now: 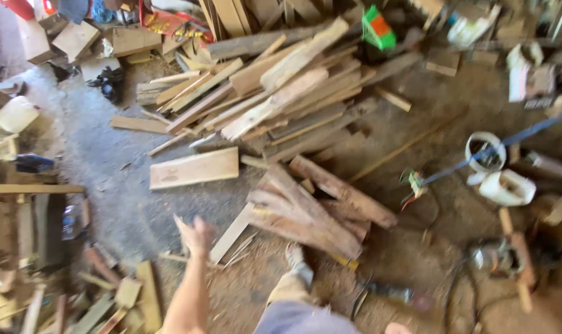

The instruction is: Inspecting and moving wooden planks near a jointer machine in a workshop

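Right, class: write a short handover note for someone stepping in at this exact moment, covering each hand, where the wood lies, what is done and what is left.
Left hand: open, empty, raised over the sawdust floor, nearest the pale board.
Right hand: out of view.
Wood: dark plank stack by the foot; single flat plank beyond; big pile behind.
Done: nothing picked up.
Left: every piece lies on the floor.

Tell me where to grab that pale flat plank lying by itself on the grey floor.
Take the pale plank at its left end, the end closer to the raised hand. It lies flat and alone on the floor, so that end is probably clear for fingers to slide under; its right end sits close to the lumber pile.
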